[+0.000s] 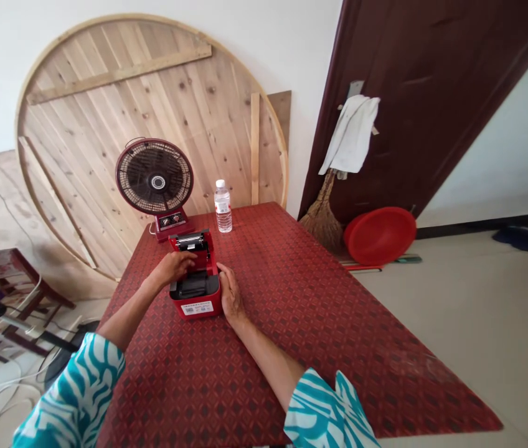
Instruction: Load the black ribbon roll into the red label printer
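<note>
A small red printer-like device sits on the red patterned table, its lid tilted open toward the far side and a black compartment showing inside. My left hand reaches over the open compartment, fingers curled down into it; what they touch is hidden. My right hand lies flat against the device's right side, fingers stretched along it. Both sleeves are teal and white.
A dark red table fan and a water bottle stand at the table's far end. A round wooden tabletop leans on the wall. A broom, red basin and dark door are at right. A stool and cables lie at left.
</note>
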The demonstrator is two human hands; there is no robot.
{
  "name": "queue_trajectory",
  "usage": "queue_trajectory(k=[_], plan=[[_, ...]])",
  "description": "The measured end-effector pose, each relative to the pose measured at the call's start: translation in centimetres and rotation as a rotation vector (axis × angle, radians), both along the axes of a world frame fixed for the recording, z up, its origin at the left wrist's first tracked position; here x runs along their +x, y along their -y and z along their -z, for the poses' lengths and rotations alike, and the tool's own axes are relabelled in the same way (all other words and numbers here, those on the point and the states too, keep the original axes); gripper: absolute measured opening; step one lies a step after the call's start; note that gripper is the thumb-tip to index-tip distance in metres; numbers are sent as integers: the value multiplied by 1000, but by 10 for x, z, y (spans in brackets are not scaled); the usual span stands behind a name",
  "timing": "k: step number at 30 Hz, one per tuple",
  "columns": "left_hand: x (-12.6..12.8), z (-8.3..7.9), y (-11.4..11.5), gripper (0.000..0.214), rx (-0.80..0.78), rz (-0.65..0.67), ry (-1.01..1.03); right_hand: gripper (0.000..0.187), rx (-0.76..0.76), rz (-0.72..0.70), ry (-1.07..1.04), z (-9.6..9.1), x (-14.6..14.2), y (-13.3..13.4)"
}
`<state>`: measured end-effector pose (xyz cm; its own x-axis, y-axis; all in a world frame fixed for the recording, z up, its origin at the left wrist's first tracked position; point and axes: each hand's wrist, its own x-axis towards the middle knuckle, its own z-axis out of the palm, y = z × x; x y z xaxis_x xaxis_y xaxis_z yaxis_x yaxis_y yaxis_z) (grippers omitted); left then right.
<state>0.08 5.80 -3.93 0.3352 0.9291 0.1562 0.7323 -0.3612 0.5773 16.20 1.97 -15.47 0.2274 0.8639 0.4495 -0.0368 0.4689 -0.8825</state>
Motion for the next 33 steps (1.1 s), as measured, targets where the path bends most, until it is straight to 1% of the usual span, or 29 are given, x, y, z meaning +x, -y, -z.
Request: queue_trajectory(k=[2, 5, 6, 8, 11, 13, 17, 20, 22, 23, 25, 26, 27, 28, 29, 30, 31, 33], plan=[[8, -2, -8, 21, -14, 24, -168, 39, 1, -8, -7, 1, 0, -1], [18, -9, -20, 21, -106, 132, -424, 37, -10, -18, -19, 1, 0, -1], [21, -11, -22, 21, -144, 166, -479, 36, -15, -21, -23, 0, 0, -1], [26, -17, -24, 20, -236, 231, -524, 35, -24, -25, -32, -1, 1, 0], [30, -21, -22, 24, -359, 321, -603, 35, -30, -28, -47, -1, 0, 0], [31, -22, -20, 27, -352, 331, -661, 35, -30, -30, -53, -1, 0, 0], [33, -21, -15, 23, -209, 290, -668, 36, -30, -37, -47, 1, 0, -2], [32, -28, -9, 24, -83, 237, -582, 36, -27, -36, -41, 1, 0, -2], [25, -37, -1, 25, -41, 215, -464, 36, -31, -37, -37, 2, 1, -2], [19, -42, 4, 26, -45, 207, -369, 37, -39, -38, -34, 2, 1, -2], [-2, -50, 17, 34, -76, 157, -99, 39, -64, -43, -33, 4, 2, -3], [-16, -51, 23, 40, -98, 109, 64, 39, -75, -45, -33, 5, 2, -3], [-31, -49, 30, 47, -87, 54, 230, 39, -83, -47, -35, 6, 2, -4], [-47, -45, 36, 54, -86, -4, 376, 39, -86, -48, -39, 7, 2, -4], [-62, -38, 41, 61, -103, -49, 482, 39, -88, -50, -43, 8, 2, -4], [-75, -28, 45, 62, -120, -103, 537, 38, -91, -51, -47, 9, 2, -5], [-86, -15, 49, 59, -117, -165, 561, 39, -97, -52, -48, 10, 2, -5], [-100, 13, 52, 52, -116, -245, 533, 40, -116, -58, -49, 12, 2, -6]])
